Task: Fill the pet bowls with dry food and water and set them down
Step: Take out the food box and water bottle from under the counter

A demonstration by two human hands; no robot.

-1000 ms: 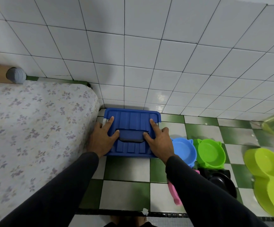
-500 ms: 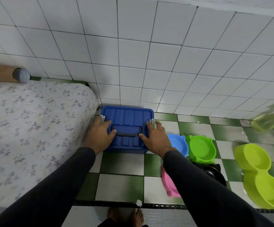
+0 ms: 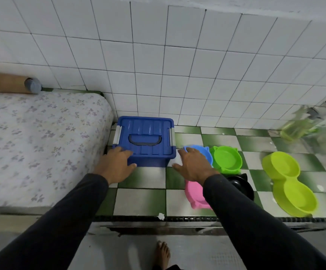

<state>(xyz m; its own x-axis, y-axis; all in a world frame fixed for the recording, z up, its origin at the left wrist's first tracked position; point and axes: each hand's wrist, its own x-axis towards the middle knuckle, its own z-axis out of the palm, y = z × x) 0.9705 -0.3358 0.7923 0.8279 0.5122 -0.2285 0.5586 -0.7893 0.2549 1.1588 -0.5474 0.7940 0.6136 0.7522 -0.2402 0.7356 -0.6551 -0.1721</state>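
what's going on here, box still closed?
A person is crouched over a blue storage box on the tiled floor, beside a mattress. Its lid is on. The left hand touches the box's front left corner, fingers relaxed; the right hand hovers open just off its right side, holding nothing. Pet bowls sit empty to the right: blue bowl, green bowl, pink bowl, black bowl and a lime double bowl.

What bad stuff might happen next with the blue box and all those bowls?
The right hand hovers over the blue bowl and pink bowl, so it might knock them. The blue box still has its lid on; yanking it open could scatter whatever is inside.
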